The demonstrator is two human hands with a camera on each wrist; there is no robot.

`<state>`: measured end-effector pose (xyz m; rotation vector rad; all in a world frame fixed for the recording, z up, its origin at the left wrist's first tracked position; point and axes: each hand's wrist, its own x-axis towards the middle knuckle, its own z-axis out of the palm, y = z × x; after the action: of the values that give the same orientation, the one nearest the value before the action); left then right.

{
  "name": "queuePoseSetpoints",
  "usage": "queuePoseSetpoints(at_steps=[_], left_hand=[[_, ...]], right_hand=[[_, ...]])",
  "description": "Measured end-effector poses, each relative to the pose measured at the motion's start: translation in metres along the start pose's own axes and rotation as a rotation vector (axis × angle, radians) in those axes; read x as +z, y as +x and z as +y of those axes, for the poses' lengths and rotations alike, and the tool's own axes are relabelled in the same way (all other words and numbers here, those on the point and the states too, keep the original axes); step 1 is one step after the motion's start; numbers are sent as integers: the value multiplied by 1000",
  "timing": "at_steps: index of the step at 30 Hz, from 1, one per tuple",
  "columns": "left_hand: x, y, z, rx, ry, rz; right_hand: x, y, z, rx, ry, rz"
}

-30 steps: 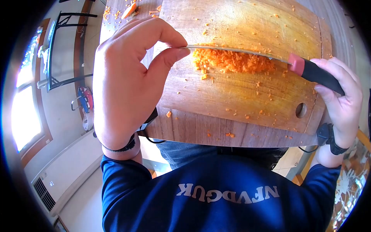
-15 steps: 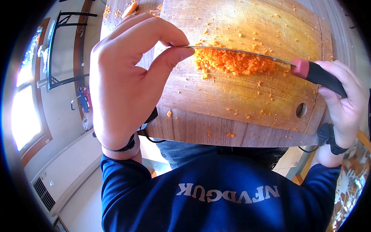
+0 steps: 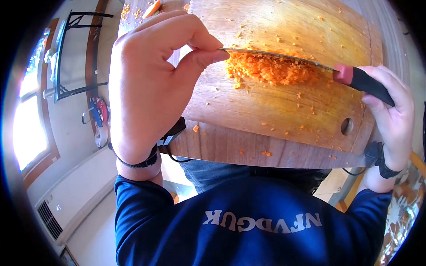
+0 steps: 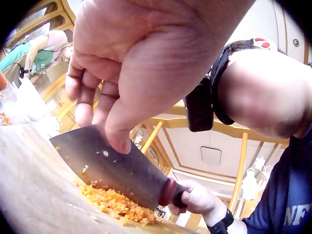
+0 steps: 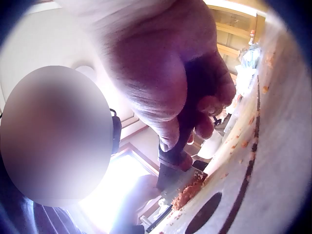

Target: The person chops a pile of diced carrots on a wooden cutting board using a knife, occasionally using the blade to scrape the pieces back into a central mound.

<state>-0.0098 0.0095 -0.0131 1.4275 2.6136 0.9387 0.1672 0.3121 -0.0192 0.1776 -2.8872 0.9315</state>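
Note:
A cleaver with a broad blade (image 4: 109, 158) spans the wooden cutting board (image 3: 266, 117), spine up, in the head view. My left hand (image 3: 153, 84) pinches the blade's far end at the spine between thumb and forefinger. Around the black handle (image 3: 372, 90), beside its red collar, the fingers of my right hand (image 3: 395, 102) are curled. Finely chopped carrot (image 3: 277, 72) lies heaped along the near side of the blade. In the left wrist view, bits of carrot cling to the blade's face and the heap (image 4: 112, 204) sits at its lower edge.
Carrot crumbs are scattered over the board, which has a hole (image 3: 347, 126) near its right corner. A larger carrot piece (image 3: 151, 9) lies on the table beyond my left hand. Another person (image 4: 41, 53) appears in the left wrist view's background.
My left hand and the blade end it pinches have shifted slightly right and away from my body. The handle dipped toward me, then went back. The carrot heap looks much the same.

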Motion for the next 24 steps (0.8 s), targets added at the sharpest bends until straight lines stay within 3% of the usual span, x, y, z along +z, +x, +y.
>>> queuePoseSetpoints(at_steps=[12,14,24], left_hand=[[-2,-5,7,-48,-5,51],[-3,-6,8,-33,4,56],[-2,-5,2,-12,-18,-4]], right_hand=[[-7,-4,1,-63,-34,28],[-9,-5,6,-149,-54,13],[-4,-1,-3,-45,-40,-15]])
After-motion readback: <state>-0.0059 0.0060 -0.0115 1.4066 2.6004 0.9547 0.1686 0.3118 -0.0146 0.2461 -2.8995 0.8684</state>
